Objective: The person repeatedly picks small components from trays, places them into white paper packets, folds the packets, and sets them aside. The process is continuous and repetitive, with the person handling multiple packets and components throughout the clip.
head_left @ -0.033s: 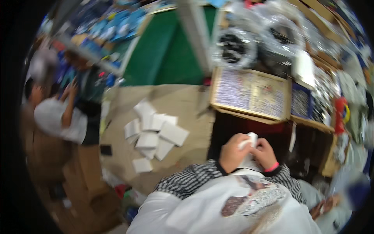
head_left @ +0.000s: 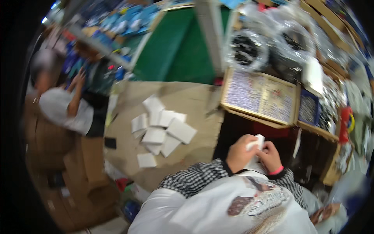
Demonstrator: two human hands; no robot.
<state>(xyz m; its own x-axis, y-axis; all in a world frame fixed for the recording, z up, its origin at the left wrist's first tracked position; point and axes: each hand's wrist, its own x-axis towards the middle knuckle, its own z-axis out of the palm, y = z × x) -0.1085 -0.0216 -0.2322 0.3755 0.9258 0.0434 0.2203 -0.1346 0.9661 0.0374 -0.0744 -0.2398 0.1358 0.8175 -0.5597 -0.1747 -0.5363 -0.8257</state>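
Note:
In front of my body, my left hand (head_left: 240, 153) and my right hand (head_left: 269, 156) are closed around a small white piece (head_left: 255, 144) that looks like folded card or paper. Its upper end sticks out between the fingers of both hands; the lower part is hidden by them and blurs into my white apron (head_left: 175, 210). To the left, several flat white pieces (head_left: 182, 130) lie in a loose, overlapping heap on a tan table top (head_left: 187, 93). One white square (head_left: 147, 160) rests apart at the near side of the heap.
A wooden tray (head_left: 257, 117) of small pale parts stands beyond my hands, with a blue box (head_left: 307, 106) of small grey parts to its right. Clear plastic bags (head_left: 247, 50) sit behind. A dark object (head_left: 110, 142) lies at the table's left edge, near another person (head_left: 66, 101).
The whole view has shifted slightly, so most things appear further right. Both hands keep hold of the white piece in nearly the same pose.

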